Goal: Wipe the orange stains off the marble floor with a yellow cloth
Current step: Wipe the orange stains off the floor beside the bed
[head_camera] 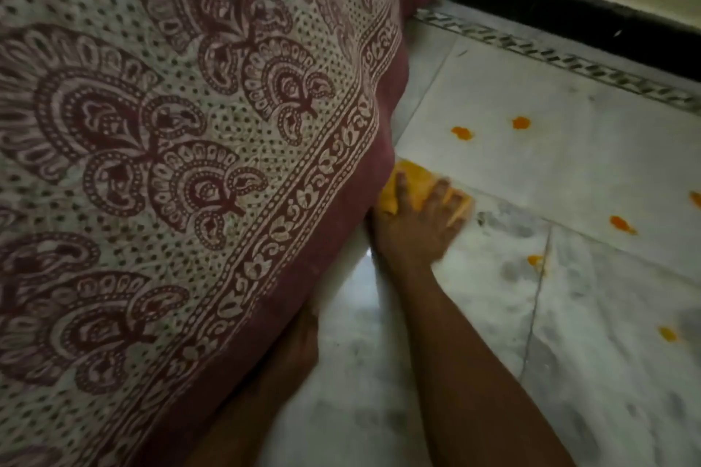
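- The right hand point(419, 216) lay flat on the yellow cloth point(411, 182), palm down, fingers spread and pressing the cloth onto the marble floor point(531, 171); it was not clenched around the cloth but bore down on it.
- The yellow cloth sat bunched under that hand, right against the hanging edge of the printed bedspread point(189, 163), with its far end showing beyond the fingers.
- The right forearm ran from the bottom of the view up to the hand, and the hand looked slightly blurred.
- The left hand point(303, 341) rested lower down at the maroon border of the bedspread, partly hidden beneath the fabric; I cannot tell whether it was gripping the fabric or simply resting open there.
- Several orange stains dotted the pale marble to the right of the cloth: one stain point(462, 132) and another stain point(521, 122) lay side by side beyond the cloth, well apart from it.
- A third stain point(622, 224) lay farther right, near a joint between slabs.
- A smaller stain point(535, 260) sat just beside a floor joint, closer to the wrist.
- A fifth stain point(667, 333) lay toward the right edge, and a sliver of orange showed at the frame's right border.
- A dark patterned inlay strip point(569, 61) ran along the floor in front of a black skirting board point(569, 11) at the foot of a cream wall.
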The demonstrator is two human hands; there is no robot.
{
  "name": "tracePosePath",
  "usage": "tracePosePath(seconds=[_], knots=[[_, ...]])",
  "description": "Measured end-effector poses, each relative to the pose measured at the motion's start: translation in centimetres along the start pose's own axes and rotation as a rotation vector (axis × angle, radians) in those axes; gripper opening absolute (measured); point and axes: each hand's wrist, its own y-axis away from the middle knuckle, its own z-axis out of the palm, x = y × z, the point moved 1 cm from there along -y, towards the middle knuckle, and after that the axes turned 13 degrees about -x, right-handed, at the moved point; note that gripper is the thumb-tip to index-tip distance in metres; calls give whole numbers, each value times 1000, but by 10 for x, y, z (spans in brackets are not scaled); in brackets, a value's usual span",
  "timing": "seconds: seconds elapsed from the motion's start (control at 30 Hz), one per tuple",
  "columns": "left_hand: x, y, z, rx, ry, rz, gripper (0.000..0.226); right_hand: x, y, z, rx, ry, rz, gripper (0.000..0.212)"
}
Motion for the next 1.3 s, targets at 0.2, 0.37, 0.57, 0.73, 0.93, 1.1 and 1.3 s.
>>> tracePosePath(seconds=[0.2,0.37,0.57,0.73,0.93,1.1,1.3], knots=[[-12,-26,-51,-56,690,-93,58,99,94,-7,70,81,-271,78],[-12,-33,-47,-67,685,145,54,73,26,-28,10,-71,152,81],[8,-48,-49,-116,699,106,61,79,48,-15,13,90,-277,75],[39,-114,-64,-143,735,-14,64,159,66,-29,63,18,27,79],[50,-133,-61,-91,748,-50,63,79,-47,-41,26,-79,155,79],[46,-131,-71,-97,781,-66,63,123,26,-26,122,60,-273,74],[46,-133,-72,-117,768,-69,65,155,-1,-54,103,-53,227,79]])
